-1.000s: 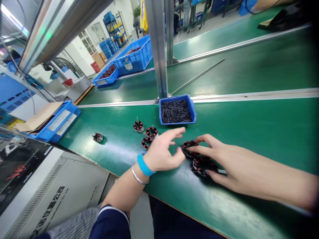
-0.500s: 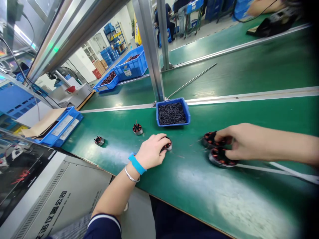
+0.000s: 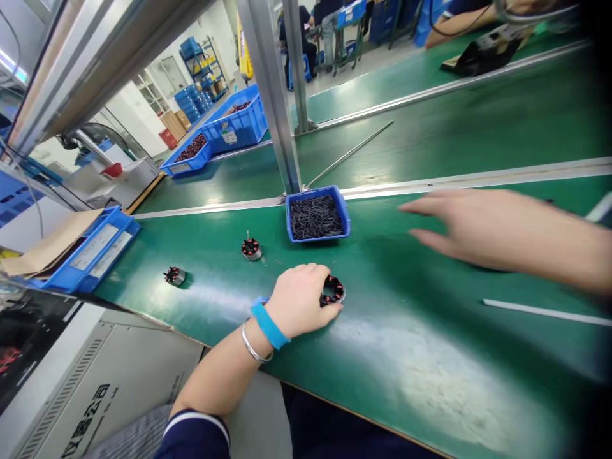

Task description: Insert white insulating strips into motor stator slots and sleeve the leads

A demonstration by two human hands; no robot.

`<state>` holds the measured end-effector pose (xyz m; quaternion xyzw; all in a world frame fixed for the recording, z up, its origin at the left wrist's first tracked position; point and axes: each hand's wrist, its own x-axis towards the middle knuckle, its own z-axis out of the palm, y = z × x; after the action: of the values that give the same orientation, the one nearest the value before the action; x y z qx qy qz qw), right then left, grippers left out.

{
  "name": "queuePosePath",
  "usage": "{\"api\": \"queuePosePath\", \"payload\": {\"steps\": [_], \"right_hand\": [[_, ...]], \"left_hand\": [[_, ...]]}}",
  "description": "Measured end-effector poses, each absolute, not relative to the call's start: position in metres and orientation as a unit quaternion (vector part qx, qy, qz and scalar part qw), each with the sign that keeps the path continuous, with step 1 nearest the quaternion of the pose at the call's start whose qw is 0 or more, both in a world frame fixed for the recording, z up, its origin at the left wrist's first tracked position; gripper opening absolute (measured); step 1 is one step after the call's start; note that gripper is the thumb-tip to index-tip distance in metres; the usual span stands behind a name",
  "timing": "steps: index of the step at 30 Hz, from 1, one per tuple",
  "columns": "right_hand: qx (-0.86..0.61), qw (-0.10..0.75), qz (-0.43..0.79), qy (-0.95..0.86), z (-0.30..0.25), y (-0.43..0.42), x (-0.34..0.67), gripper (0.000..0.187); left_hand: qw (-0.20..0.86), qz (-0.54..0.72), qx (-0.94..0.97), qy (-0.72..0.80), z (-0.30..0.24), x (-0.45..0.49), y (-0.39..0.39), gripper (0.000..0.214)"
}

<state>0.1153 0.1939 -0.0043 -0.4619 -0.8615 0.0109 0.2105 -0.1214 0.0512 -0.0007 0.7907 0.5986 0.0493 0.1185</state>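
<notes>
On the green bench my left hand (image 3: 303, 299) is closed round the side of a motor stator (image 3: 337, 291), a ring with copper windings and black insulation. Its fingers hide the left part of the ring. My right hand (image 3: 488, 223), blurred by motion, is held over the bench to the right, thumb and fingers apart and nothing between them. Left of my left hand are two more stators, one (image 3: 251, 250) with a thin wire sticking up, the other (image 3: 175, 276) farther left. Short black tubes (image 3: 315, 218) fill a small blue bin (image 3: 347, 224) beyond my hands.
A white strip (image 3: 545, 312) lies at the right. Behind the bin rises a metal post (image 3: 270, 95), with a thin rod (image 3: 351, 153) beside it. Blue crates (image 3: 239, 127) stand at the back left, blue trays with cardboard (image 3: 100, 245) at the left. A co-worker's arm (image 3: 459, 25) shows top right.
My right hand has left the two stators it was at and opened, moving up and right. My left hand stays on its stator, more of which shows. The view has shifted slightly.
</notes>
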Motion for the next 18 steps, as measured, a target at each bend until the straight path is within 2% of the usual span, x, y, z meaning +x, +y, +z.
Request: {"api": "queuePosePath", "payload": {"steps": [2, 6, 9, 13, 18], "right_hand": [[-0.402, 0.160, 0.012, -0.901, -0.001, 0.195, 0.071, 0.031], [-0.387, 0.102, -0.014, -0.916, 0.000, 0.197, 0.009, 0.022], [-0.385, 0.081, -0.020, -0.919, 0.001, 0.197, -0.003, 0.026], [-0.384, 0.079, -0.004, -0.920, 0.004, 0.201, 0.002, 0.025], [-0.403, 0.131, 0.040, -0.905, 0.004, 0.205, 0.018, 0.025]], "left_hand": [[0.137, 0.070, 0.818, 0.555, -0.003, -0.123, 0.056, 0.037], [0.150, 0.130, 0.820, 0.537, -0.011, -0.128, 0.061, 0.039], [0.154, 0.147, 0.817, 0.537, -0.017, -0.129, 0.061, 0.037], [0.153, 0.137, 0.827, 0.523, -0.019, -0.130, 0.059, 0.042], [0.141, 0.124, 0.832, 0.521, -0.018, -0.131, 0.056, 0.042]]}}
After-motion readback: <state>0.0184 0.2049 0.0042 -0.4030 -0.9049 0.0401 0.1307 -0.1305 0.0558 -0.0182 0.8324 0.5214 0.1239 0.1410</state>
